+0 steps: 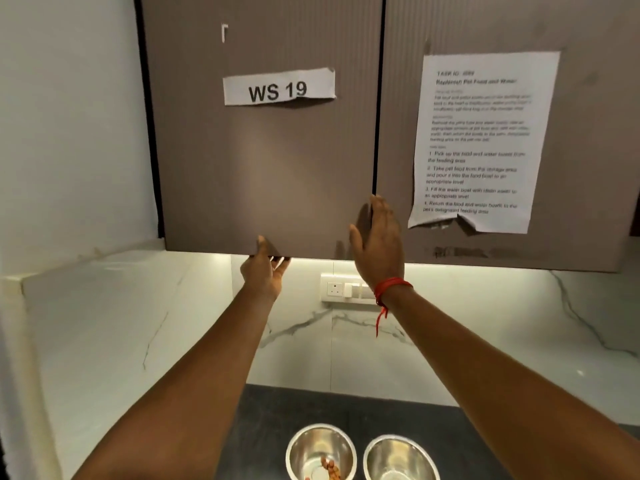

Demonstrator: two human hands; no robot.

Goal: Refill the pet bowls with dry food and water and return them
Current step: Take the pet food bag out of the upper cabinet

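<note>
The left hand holds the lower edge of the left door of the wall cabinet. The thumb lies on the front face and the fingers are hooked under the edge, so the hand pinches the door. This door carries a paper label that reads "WS 19". The right hand is just beside the seam between the two doors. Its fingers are straight and together, they lie against the front of the left door, and they hold nothing. A red thread is around this wrist. A printed sheet hangs on the right door.

The long free edge of the left door runs upright along the seam, so I judge the door swings out from there. The left hand already has the hold for the pull.

The two bowls are well below both hands, on the dark counter, away from its back edge. The left bowl is shiny steel, with only a few brown pieces of dry food in it. The right bowl, just beside it, is the same kind and looks empty.
</note>
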